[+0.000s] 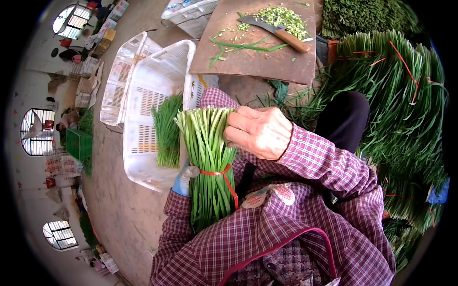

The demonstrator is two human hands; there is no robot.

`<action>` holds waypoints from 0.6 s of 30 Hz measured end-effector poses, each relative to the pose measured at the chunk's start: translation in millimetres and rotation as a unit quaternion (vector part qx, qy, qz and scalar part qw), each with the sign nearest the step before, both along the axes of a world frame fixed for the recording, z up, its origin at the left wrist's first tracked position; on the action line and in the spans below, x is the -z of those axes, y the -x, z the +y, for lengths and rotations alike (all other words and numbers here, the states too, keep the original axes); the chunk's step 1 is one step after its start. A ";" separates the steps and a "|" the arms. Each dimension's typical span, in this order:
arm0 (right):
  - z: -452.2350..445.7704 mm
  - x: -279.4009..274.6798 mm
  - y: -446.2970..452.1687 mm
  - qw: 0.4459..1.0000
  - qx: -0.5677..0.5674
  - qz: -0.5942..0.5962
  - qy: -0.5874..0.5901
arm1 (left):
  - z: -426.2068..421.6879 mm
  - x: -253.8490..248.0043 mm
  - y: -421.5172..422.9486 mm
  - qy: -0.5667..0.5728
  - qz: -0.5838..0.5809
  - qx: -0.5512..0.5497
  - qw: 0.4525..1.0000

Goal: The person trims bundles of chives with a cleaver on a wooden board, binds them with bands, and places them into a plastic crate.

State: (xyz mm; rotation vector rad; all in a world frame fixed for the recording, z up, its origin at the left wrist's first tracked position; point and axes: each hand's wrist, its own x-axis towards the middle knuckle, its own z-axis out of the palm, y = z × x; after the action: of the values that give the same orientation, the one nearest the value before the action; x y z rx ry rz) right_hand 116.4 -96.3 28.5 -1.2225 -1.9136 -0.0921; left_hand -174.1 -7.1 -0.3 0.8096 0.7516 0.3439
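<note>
The bundle of garlic chives (pixel 206 143) stood in front of the person's chest, near the middle of the view, with its pale cut ends turned toward 12 o'clock. 1 red tie (pixel 232 191) went around it, and a loose length of this tie hung toward 5 o'clock.

Counted from the bundle, the left hand (pixel 186 179), wearing a glove, was at 8 o'clock. Its grip was grasping the bundle, with the thumb at the near side and the other fingers hidden. The bare right hand (pixel 260 132) was at 2 o'clock, the fingers bent against the upper stalks; I cannot tell whether this grip pinched any of them.

At 10 o'clock, a smaller chive bunch (pixel 169 136) lay inside a white plastic crate (pixel 143 90). At 1 o'clock, a wooden-handled knife (pixel 289 39) rested on the brown surface (pixel 267 64), beside chopped green pieces (pixel 279 15). At 2 to 3 o'clock, there was a large heap of chives (pixel 389 105).
</note>
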 end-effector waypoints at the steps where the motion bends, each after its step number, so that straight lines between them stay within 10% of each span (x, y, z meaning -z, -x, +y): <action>1: 0.9 0.3 -1.8 1.000 -0.001 -0.026 -0.018 | -0.2 0.1 0.4 0.000 0.000 0.001 1.000; 18: -32.5 -0.5 -194.6 0.891 0.431 -0.089 -0.113 | 21.8 32.4 36.8 -0.040 0.049 -0.046 0.997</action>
State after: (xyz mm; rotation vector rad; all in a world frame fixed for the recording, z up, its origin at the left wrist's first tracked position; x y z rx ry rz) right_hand 311.0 -128.8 29.0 -1.8496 -1.3068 -0.8919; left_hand -210.9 14.7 -32.7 0.8747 0.8735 0.4208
